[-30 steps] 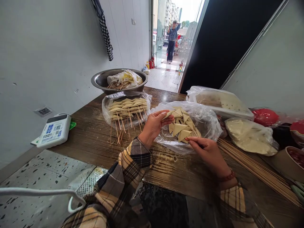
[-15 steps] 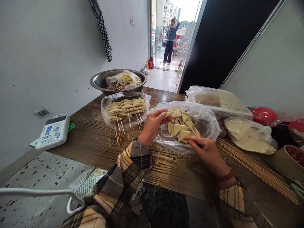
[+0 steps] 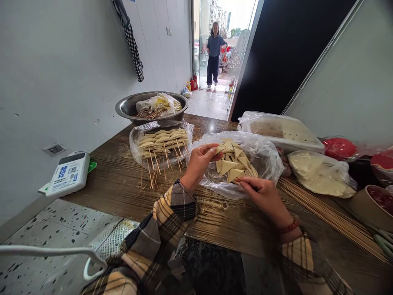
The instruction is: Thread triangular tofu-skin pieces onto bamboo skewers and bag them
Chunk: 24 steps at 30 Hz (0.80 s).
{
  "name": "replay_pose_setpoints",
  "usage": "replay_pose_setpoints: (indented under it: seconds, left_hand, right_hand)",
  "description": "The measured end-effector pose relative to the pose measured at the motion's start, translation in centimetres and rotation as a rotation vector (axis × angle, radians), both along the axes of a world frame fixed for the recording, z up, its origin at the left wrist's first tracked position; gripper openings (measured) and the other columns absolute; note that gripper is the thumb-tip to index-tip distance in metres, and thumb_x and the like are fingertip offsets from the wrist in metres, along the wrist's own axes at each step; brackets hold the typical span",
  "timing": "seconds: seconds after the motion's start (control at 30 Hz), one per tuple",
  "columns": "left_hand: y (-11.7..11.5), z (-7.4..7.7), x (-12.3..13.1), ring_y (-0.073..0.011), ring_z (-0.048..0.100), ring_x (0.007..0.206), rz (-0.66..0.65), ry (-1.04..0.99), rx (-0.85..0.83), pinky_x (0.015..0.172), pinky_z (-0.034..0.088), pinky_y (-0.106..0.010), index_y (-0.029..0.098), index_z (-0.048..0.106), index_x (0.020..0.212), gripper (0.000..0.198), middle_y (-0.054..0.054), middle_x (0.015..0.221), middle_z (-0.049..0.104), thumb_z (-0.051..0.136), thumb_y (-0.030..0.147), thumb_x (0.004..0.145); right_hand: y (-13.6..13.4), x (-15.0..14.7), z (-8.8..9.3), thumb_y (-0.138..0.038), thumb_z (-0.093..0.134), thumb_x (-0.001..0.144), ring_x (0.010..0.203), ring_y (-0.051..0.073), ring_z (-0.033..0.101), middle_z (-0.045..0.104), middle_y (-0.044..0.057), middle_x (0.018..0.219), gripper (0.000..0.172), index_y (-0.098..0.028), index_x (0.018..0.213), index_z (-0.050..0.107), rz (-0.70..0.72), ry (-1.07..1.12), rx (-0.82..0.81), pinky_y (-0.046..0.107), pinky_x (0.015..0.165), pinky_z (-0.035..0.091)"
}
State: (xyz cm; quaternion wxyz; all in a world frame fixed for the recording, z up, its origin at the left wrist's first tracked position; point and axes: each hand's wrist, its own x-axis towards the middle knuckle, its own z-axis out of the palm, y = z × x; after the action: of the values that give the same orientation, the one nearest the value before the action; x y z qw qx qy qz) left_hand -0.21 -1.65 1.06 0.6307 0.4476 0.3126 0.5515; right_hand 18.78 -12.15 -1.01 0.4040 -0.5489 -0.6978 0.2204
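My left hand (image 3: 200, 160) pinches a pale yellow triangular tofu piece (image 3: 219, 149) at the left edge of a clear plastic bag (image 3: 266, 156) full of such triangles (image 3: 230, 166). My right hand (image 3: 260, 193) is at the bag's near edge, fingers closed together, fingertips touching a triangle; whether a thin skewer is in them I cannot make out. Left of the bag lies a second clear bag of skewered tofu triangles (image 3: 161, 140), sticks pointing toward me.
A metal basin (image 3: 129, 107) with bagged skewers stands at the table's far end. Bare bamboo skewers (image 3: 325, 213) lie at the right, beside wrapped trays (image 3: 284, 131) and red bowls (image 3: 339, 147). A white payment device (image 3: 68, 173) sits left. A person stands in the doorway (image 3: 214, 55).
My hands have hardly moved; the left hand keeps its tofu piece. The person outside lowered their arms and stepped closer to the doorway. The view shifted slightly.
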Motion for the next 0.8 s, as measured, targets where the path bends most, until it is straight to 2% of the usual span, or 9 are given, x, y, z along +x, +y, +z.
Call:
replay_pose_setpoints:
  seconds: [0.23, 0.37, 0.43, 0.57, 0.7, 0.8]
  left_hand:
    - [-0.5, -0.1, 0.5, -0.0176, 0.069, 0.075, -0.037, 0.000, -0.013, 0.073, 0.053, -0.029, 0.009, 0.068, 0.098, 0.031, -0.009, 0.080, 0.072, 0.073, 0.027, 0.073]
    - [-0.5, 0.2, 0.2, -0.0174, 0.070, 0.074, -0.097, -0.093, -0.060, 0.072, 0.054, -0.030, 0.015, 0.056, 0.124, 0.052, -0.008, 0.086, 0.073, 0.070, 0.032, 0.077]
    - [-0.4, 0.4, -0.1, -0.0183, 0.070, 0.075, -0.120, -0.169, -0.111, 0.071, 0.054, -0.030, 0.016, 0.051, 0.129, 0.054, -0.008, 0.088, 0.072, 0.066, 0.037, 0.082]
    - [-0.5, 0.6, -0.4, -0.0204, 0.070, 0.080, -0.202, -0.272, -0.208, 0.069, 0.053, -0.028, 0.010, 0.058, 0.113, 0.040, -0.013, 0.091, 0.071, 0.055, 0.041, 0.088]
    - [-0.9, 0.5, -0.3, -0.0206, 0.069, 0.087, -0.301, -0.280, -0.165, 0.075, 0.051, -0.028, 0.010, 0.062, 0.104, 0.030, -0.016, 0.100, 0.071, 0.058, 0.035, 0.087]
    - [-1.3, 0.5, 0.0, -0.0217, 0.068, 0.092, -0.328, -0.295, -0.135, 0.078, 0.050, -0.029, 0.011, 0.064, 0.099, 0.025, -0.016, 0.106, 0.070, 0.061, 0.032, 0.086]
  right_hand:
    - [0.1, -0.4, -0.1, -0.032, 0.056, 0.085, 0.086, 0.024, 0.072, 0.076, 0.006, 0.097, 0.025, -0.020, 0.096, 0.076, -0.031, 0.040, -0.023, 0.036, 0.078, 0.057]
    - [0.2, -0.2, -0.5, -0.036, 0.057, 0.085, 0.084, 0.024, 0.072, 0.076, 0.007, 0.097, 0.027, -0.019, 0.096, 0.075, -0.067, 0.111, -0.038, 0.036, 0.075, 0.058]
    - [0.2, -0.2, -0.8, -0.037, 0.057, 0.086, 0.088, 0.024, 0.071, 0.075, 0.007, 0.100, 0.028, -0.019, 0.098, 0.075, -0.065, 0.133, -0.039, 0.037, 0.078, 0.058]
    - [0.2, -0.2, -1.2, -0.037, 0.057, 0.087, 0.093, 0.024, 0.070, 0.075, 0.006, 0.101, 0.026, -0.021, 0.096, 0.075, -0.048, 0.121, -0.043, 0.037, 0.084, 0.056]
    - [0.2, -0.1, -1.4, -0.036, 0.057, 0.087, 0.092, 0.023, 0.070, 0.075, 0.006, 0.100, 0.025, -0.022, 0.096, 0.075, -0.037, 0.106, -0.052, 0.036, 0.083, 0.056]
    - [0.2, 0.1, -1.6, -0.038, 0.057, 0.087, 0.089, 0.023, 0.071, 0.075, 0.005, 0.101, 0.025, -0.023, 0.097, 0.075, -0.038, 0.107, -0.071, 0.037, 0.083, 0.056]
